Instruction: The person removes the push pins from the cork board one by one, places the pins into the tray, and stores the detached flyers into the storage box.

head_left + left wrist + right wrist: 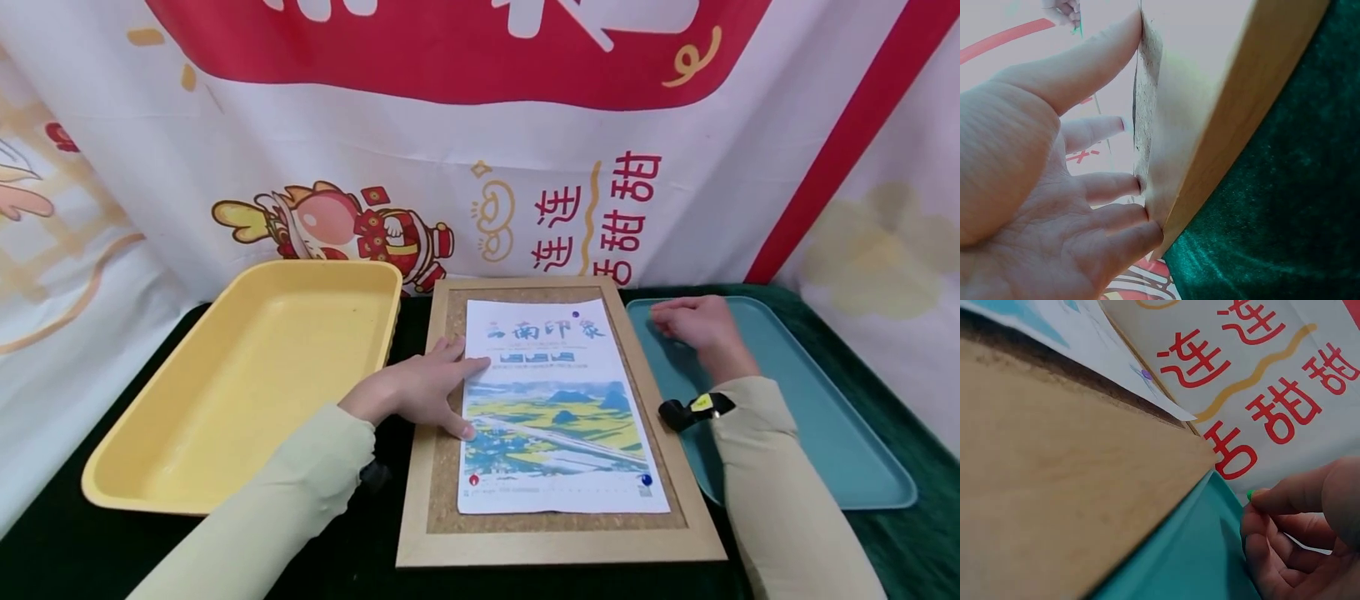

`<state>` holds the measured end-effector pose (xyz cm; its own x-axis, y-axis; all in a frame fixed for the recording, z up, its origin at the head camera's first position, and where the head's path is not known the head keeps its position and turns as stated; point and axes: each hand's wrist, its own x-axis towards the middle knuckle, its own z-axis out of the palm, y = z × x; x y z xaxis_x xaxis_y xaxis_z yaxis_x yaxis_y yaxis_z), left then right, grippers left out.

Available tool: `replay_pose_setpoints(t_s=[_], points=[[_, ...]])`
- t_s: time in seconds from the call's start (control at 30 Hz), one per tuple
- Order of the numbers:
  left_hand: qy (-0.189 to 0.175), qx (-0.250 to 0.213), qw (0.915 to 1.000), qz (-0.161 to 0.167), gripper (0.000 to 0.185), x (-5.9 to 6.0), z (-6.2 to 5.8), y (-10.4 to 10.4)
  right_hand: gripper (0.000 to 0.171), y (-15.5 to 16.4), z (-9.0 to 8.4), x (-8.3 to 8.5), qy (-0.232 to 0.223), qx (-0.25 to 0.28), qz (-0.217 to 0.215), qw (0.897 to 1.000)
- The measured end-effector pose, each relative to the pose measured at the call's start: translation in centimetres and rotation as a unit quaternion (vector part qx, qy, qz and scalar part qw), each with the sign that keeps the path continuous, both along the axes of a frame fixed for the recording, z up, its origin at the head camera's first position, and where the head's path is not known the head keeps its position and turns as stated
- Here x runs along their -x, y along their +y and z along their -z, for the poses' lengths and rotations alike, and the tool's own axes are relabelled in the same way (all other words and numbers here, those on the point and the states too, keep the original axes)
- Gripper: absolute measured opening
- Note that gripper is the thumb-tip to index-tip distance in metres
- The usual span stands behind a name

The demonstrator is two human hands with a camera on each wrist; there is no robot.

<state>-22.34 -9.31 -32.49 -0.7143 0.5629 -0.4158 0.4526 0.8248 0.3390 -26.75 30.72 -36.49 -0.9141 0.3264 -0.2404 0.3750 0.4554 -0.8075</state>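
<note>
A landscape poster (pixel 558 417) lies on a cork board with a wooden frame (pixel 558 546). A purple pin (pixel 575 314) holds its top right, a red pin (pixel 473 480) its bottom left and a blue pin (pixel 646 480) its bottom right. My left hand (pixel 450 383) presses flat with straight fingers on the poster's left edge and the cork; the left wrist view shows the fingertips (pixel 1138 184) against the board. My right hand (pixel 678 321) rests over the far end of the teal tray (pixel 825 433). In the right wrist view it (pixel 1285 531) pinches a small green pin (pixel 1250 494).
An empty yellow tray (pixel 150 467) stands left of the board. Dark green cloth (pixel 922 533) covers the table. A red and white printed banner (pixel 480 150) hangs right behind the board and trays.
</note>
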Motion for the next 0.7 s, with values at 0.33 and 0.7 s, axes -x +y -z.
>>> replay_pose_setpoints(t_s=[0.33, 0.7], points=[[-0.007, -0.009, 0.9999, 0.005, 0.097, 0.11, -0.08, 0.00, 0.044, 0.57, 0.57, 0.16, -0.012, 0.005, -0.009, 1.000], [-0.007, -0.002, 1.0000, 0.000, 0.097, 0.10, -0.16, 0.00, 0.043, 0.58, 0.49, 0.84, -0.032, 0.006, -0.003, 0.999]])
